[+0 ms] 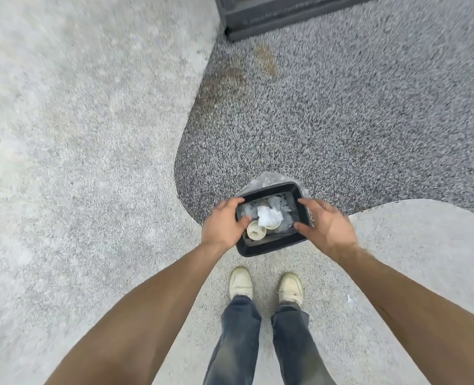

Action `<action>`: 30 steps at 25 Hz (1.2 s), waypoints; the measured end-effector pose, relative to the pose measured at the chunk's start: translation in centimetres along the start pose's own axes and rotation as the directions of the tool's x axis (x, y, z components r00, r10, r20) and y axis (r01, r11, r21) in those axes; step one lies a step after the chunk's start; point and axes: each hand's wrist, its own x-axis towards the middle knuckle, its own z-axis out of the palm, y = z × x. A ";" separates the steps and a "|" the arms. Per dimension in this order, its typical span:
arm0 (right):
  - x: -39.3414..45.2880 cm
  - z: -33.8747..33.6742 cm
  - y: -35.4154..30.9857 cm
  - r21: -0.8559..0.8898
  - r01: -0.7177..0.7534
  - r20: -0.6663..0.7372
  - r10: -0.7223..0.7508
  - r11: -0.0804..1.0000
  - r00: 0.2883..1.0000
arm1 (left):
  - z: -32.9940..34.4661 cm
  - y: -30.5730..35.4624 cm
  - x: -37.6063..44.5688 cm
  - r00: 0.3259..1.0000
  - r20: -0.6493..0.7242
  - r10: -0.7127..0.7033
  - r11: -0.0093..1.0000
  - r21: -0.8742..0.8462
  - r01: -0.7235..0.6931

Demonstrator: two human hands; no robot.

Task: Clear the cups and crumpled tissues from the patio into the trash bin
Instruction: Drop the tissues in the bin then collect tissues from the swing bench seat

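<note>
**Both hands on the trash bin, cups and tissue inside**

The trash bin [269,247] is a small black rectangular tub standing upright on the patio floor [91,162], its open mouth facing straight up at the camera. Its long axis runs from near-left to far-right, slightly skewed to the person's stance. A clear plastic liner [272,179] spills over the bin's far rim.

Inside the bin, two paper cups [256,230] sit upright side by side toward the near-left corner, mouths up. A crumpled white tissue [269,215] lies on top of the right-hand cup, near the bin's middle. More pale crumpled material fills the far part of the bin; what it is cannot be told.

The left hand [222,225] wraps the bin's left rim, fingers over the far corner and thumb dipping inside beside the cups. The right hand [324,223] is spread wide at the right rim, fingers along the edge, thumb at the near-right corner; whether its grip has closed on the rim cannot be told.

The person's shoes [241,282] stand just nearer than the bin.
</note>
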 end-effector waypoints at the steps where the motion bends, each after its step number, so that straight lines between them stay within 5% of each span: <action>1: -1.1 -1.7 -0.6 -0.004 0.028 -0.028 -0.028 1.000 0.999 | -1.6 0.9 -1.0 0.999 -0.022 0.038 0.999 -0.004 -0.038; 8: -10.3 -16.8 -4.5 -0.113 0.125 -0.305 -0.154 0.986 0.940 | -14.8 8.9 -8.8 0.908 -0.177 0.380 0.925 0.098 -0.368; 13: -19.9 -25.2 -5.8 -0.142 0.034 -0.501 -0.102 0.989 0.859 | -21.6 15.5 -14.6 0.808 -0.177 0.562 0.823 0.221 -0.524; 17: -27.4 -28.9 -4.7 -0.115 -0.088 -0.629 -0.004 0.989 0.778 | -24.0 21.2 -18.8 0.662 -0.159 0.732 0.671 0.333 -0.662; 24: -42.4 -29.7 1.3 0.014 -0.320 -0.757 0.219 0.947 0.616 | -21.2 31.3 -27.3 0.418 -0.078 0.905 0.416 0.362 -0.834; 30: -59.0 -25.0 8.4 0.198 -0.511 -0.799 0.440 0.836 0.411 | -10.9 38.7 -38.6 0.186 0.082 0.979 0.156 0.286 -0.945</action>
